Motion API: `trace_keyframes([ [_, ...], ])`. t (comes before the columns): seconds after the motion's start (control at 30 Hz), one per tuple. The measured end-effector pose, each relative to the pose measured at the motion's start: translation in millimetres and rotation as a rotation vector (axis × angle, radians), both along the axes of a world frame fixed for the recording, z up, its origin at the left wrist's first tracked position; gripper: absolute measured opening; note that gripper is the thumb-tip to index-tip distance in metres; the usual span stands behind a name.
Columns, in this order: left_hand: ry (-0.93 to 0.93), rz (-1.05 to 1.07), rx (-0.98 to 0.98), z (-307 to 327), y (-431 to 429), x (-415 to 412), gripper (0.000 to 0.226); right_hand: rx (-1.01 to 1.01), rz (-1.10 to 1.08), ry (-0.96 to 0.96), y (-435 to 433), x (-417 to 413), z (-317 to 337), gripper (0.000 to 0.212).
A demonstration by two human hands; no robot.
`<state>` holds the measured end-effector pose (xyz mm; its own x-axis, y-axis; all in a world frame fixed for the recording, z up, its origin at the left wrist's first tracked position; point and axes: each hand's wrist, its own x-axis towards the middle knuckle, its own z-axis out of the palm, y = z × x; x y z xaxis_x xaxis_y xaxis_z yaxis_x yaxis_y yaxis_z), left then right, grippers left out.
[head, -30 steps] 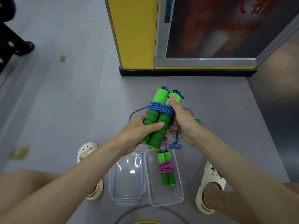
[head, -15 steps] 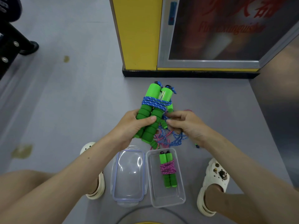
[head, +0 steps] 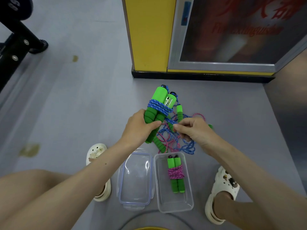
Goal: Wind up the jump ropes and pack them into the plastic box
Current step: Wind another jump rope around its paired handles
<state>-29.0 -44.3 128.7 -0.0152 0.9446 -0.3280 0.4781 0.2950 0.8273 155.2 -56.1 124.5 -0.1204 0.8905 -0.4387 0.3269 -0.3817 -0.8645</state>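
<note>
Right hand (head: 194, 130) dropped from handle tops, fingers pinching blue cord (head: 158, 107), pulling taut for next wrap. Left hand (head: 139, 128) fingers clamped round paired green handles (head: 160, 95), steadying bundle above floor. Plastic box (head: 176, 201) below holds wound pink rope (head: 176, 173).

Gym, by the look of it: grey floor (head: 83, 97) all round, a black bolted equipment frame (head: 20, 39) far out beyond the left hand (head: 137, 128), and past the right hand (head: 194, 130) a yellow pillar (head: 149, 34) with a glass-fronted cabinet (head: 232, 30), its red lettering blurred.
</note>
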Motion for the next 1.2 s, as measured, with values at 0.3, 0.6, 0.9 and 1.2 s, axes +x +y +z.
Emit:
trace_keyframes([
  [0.3,0.636,-0.198,0.311,-0.5,-11.4,9.1,0.031,0.032,0.007,0.026,-4.1,-12.2,7.3,0.025],
  [0.6,1.092,-0.248,0.654,-15.3,-22.5,21.8,0.039,-0.035,-0.087,0.047,-0.2,-29.1,11.7,0.055],
  [0.9,0.858,-0.294,0.807,-26.1,-23.9,27.6,0.045,-0.121,-0.401,0.122,4.4,-24.9,9.9,0.046],
  [1.2,-0.260,-0.020,-0.121,8.4,-1.3,17.1,0.036,-0.136,-0.290,0.263,4.2,-9.7,7.0,0.043],
])
